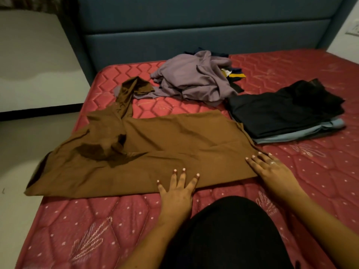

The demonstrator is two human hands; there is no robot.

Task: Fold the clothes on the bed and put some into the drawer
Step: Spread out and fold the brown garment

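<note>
Evidently soft and light, the brown garment [165, 152] lies spread on the bed [310, 181]; left hand [177, 188] flat at its 6 o'clock edge, right hand [270, 166] flat at 4 o'clock, gripping nothing. Corners suit pinching.

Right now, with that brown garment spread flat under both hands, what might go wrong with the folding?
1. The left end of the brown garment seems to hang past the mattress edge, so it may slide off.
2. Its sleeve lies twisted against the purple heap; folding could drag that heap or leave lumps.
3. The left hand and right hand press only its right part.
</note>
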